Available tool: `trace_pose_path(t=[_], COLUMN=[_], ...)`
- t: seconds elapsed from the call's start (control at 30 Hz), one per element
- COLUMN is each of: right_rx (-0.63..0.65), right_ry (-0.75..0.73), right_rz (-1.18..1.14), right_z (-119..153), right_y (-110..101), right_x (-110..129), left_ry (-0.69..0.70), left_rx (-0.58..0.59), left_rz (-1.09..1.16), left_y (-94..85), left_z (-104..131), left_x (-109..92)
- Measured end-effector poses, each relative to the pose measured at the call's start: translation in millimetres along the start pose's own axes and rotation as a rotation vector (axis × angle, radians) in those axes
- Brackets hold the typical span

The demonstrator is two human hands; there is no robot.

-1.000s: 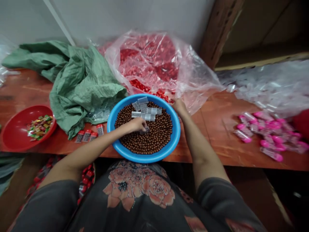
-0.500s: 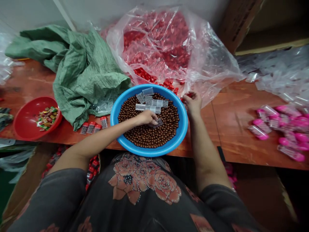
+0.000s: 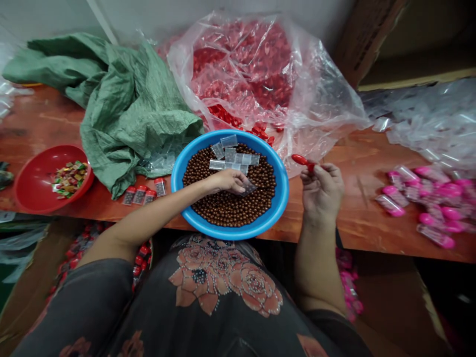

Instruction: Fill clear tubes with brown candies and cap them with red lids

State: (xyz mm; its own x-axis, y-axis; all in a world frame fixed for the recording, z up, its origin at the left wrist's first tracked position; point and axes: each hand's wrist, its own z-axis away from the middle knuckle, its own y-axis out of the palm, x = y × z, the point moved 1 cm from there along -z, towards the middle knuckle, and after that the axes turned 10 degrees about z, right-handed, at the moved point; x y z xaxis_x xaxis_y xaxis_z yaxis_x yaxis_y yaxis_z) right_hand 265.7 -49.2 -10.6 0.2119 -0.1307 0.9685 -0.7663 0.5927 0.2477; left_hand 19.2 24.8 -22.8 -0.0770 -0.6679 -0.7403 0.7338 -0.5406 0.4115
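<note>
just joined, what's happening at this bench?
A person stands or sits at a reddish wooden bench. Their left hand holds a small clear plastic container over the brown beads in a round blue plastic basin; more clear containers lie on the beads. Their right hand holds up a glossy red plastic piece beside the basin. Behind it, a clear plastic bag covers many red pieces.

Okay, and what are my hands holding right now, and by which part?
Your right hand pinches a small red piece by its near end. Your left grips a clear container, seemingly by its left end.
</note>
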Motion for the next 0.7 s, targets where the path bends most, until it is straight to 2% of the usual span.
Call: trace_pose_path(t=[0.13,0.27,0.4,0.57,0.7], right_rx=[0.089,0.232,0.35,0.394,0.428], right_ry=[0.04,0.083,0.114,0.141,0.085], right_rz=[0.0,0.107,0.177,0.154,0.192], right_z=[22,38,48,57,63], right_y=[9,27,45,60,71], right_x=[4,7,10,9,9], left_ry=[0.012,0.008,0.134,0.369,0.424], left_rx=[0.083,0.099,0.028,-0.067,-0.12], left_rz=[0.19,0.279,0.21,0.057,0.037], left_y=[2.8,4.5,3.3,0.7,-1.5], left_z=[25,48,61,73,82], left_x=[-10,-13,-10,-13,-19])
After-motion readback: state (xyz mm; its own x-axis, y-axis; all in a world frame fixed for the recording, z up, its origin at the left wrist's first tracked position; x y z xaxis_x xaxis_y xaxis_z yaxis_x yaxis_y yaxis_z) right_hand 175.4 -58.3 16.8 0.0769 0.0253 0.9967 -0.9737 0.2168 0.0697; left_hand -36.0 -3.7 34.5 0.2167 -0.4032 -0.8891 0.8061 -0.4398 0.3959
